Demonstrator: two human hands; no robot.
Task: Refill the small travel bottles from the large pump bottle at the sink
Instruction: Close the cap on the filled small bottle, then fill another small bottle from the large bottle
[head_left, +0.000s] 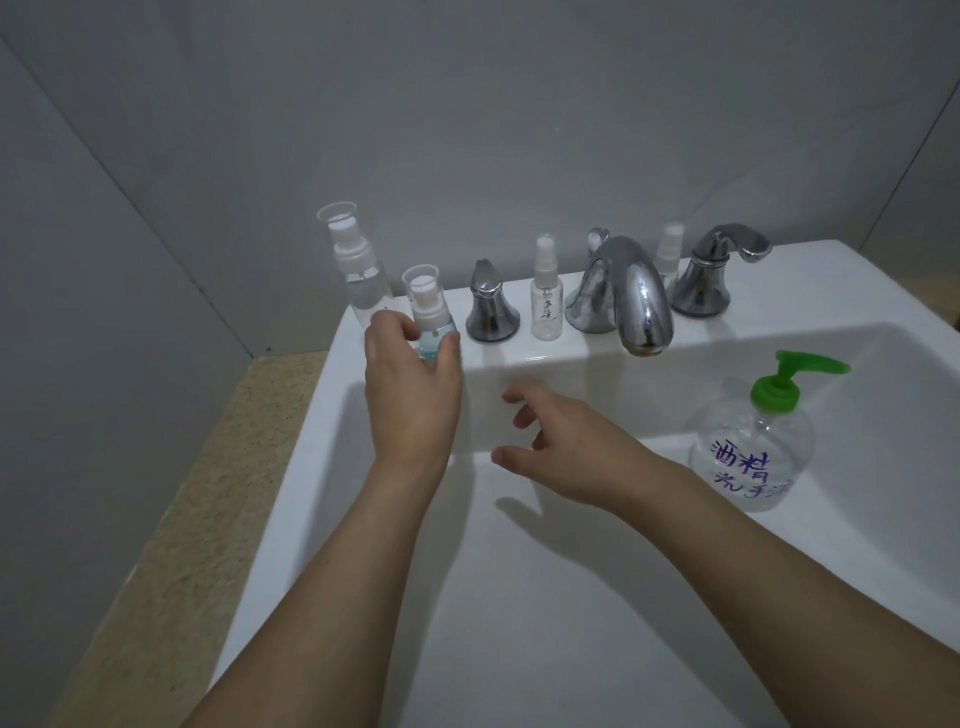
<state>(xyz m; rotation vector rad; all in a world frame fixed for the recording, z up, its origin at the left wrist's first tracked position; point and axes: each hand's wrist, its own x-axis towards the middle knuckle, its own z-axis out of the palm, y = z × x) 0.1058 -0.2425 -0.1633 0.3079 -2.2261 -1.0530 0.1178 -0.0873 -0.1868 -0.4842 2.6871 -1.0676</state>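
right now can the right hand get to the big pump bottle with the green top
Probably yes. The right hand hovers open over the sink basin, and the pump bottle stands just to its right with nothing between them.

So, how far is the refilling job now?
Nothing looks refilled yet. The left hand grips the capped small blue-tinted spray bottle on the white sink ledge. The right hand hovers open. The clear green-pump bottle stands untouched in the basin.

Blue travel bottle (431, 317) upright on ledge; green-pump bottle (753, 441) in basin.
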